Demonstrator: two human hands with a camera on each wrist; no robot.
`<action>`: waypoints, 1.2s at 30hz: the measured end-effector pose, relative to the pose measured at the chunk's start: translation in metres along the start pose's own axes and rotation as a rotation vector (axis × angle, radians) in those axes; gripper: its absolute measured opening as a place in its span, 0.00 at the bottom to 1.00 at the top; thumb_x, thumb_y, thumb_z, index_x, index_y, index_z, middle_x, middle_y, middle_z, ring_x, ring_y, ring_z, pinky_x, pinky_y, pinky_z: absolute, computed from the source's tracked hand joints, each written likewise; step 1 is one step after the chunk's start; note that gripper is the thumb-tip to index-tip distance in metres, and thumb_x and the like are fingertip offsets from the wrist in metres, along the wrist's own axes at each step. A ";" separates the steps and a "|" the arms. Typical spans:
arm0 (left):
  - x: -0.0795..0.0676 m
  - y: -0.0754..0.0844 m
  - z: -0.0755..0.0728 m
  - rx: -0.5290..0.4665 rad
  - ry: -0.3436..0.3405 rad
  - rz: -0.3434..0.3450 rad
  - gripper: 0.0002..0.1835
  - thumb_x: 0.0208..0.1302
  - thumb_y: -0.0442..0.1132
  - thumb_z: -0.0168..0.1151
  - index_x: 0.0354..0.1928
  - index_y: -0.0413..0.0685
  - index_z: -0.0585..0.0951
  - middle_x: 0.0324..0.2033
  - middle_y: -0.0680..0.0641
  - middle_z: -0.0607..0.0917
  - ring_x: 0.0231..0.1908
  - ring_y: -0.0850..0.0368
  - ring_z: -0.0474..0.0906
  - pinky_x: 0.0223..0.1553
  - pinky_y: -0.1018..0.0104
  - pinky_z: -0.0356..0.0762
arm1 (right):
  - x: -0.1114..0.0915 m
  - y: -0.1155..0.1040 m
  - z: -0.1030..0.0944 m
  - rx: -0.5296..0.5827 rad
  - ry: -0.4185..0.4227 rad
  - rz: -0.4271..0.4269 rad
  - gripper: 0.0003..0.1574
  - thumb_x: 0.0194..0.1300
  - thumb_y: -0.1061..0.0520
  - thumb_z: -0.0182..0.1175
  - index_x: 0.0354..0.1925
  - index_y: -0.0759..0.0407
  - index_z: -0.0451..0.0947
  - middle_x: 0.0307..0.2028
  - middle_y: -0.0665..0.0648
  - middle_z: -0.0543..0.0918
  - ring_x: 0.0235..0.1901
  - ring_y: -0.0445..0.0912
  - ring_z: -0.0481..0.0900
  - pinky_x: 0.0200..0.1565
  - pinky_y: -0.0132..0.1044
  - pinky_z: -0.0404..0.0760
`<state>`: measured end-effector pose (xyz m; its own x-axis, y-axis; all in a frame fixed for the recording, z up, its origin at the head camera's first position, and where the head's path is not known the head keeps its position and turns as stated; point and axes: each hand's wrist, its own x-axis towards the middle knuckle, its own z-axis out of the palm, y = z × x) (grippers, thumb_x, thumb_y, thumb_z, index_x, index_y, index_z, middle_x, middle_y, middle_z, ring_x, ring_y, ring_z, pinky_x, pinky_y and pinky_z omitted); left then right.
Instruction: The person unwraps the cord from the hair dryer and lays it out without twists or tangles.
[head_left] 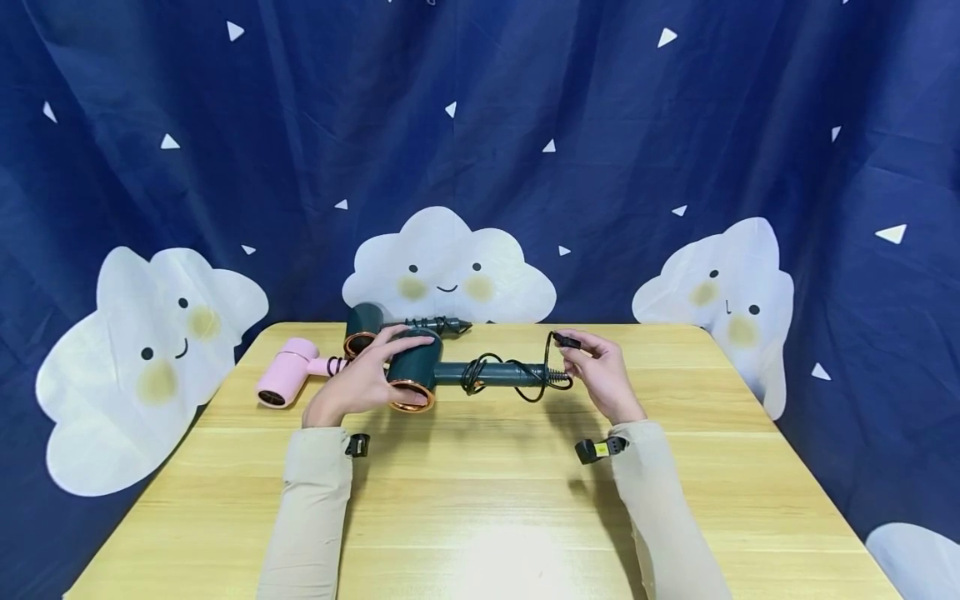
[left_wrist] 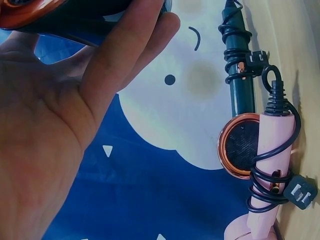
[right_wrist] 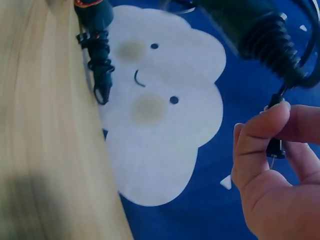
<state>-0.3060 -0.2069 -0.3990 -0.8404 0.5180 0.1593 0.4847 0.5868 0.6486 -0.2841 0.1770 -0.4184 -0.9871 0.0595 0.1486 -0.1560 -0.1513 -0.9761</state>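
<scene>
A dark green hair dryer [head_left: 495, 374] with a copper-coloured rim is held above the table, its handle pointing right. My left hand [head_left: 365, 379] grips its barrel, thumb near the rim and fingers over the top. Black cord is wound loosely around the handle. At the cord's end my right hand [head_left: 600, 375] pinches the black plug [right_wrist: 275, 146] between thumb and fingers, just beyond the handle's tip. In the left wrist view, only part of the held dryer's barrel [left_wrist: 65, 17] shows above my palm.
A pink hair dryer [head_left: 288, 372], cord wrapped round its handle, lies on the wooden table [head_left: 465, 500] left of my left hand. Behind it lies a second green hair dryer [head_left: 364, 325], also cord-wrapped. A blue curtain [head_left: 480, 108] with white clouds hangs behind the table.
</scene>
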 end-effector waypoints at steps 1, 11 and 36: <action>0.000 0.000 0.000 -0.001 0.001 -0.001 0.51 0.46 0.55 0.85 0.74 0.78 0.69 0.80 0.47 0.54 0.74 0.31 0.60 0.63 0.31 0.72 | -0.001 -0.002 0.001 0.009 -0.001 -0.005 0.19 0.70 0.72 0.59 0.52 0.58 0.86 0.38 0.45 0.88 0.27 0.37 0.76 0.32 0.26 0.79; 0.001 -0.002 -0.001 0.004 0.014 0.007 0.51 0.46 0.53 0.85 0.73 0.80 0.69 0.79 0.49 0.55 0.72 0.34 0.64 0.64 0.32 0.72 | -0.017 -0.035 0.013 0.007 -0.071 -0.070 0.19 0.69 0.74 0.56 0.52 0.64 0.85 0.45 0.47 0.86 0.33 0.38 0.79 0.38 0.27 0.81; -0.001 -0.005 -0.003 0.014 0.034 0.017 0.51 0.47 0.51 0.85 0.75 0.75 0.69 0.80 0.43 0.54 0.71 0.29 0.65 0.62 0.29 0.72 | -0.042 -0.056 0.045 -0.256 -0.481 0.024 0.19 0.71 0.63 0.64 0.59 0.63 0.78 0.47 0.57 0.91 0.26 0.42 0.81 0.32 0.34 0.84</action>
<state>-0.3083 -0.2119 -0.4004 -0.8394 0.5070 0.1957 0.5024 0.5866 0.6352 -0.2354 0.1387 -0.3630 -0.9044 -0.4085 0.1233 -0.1793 0.1015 -0.9785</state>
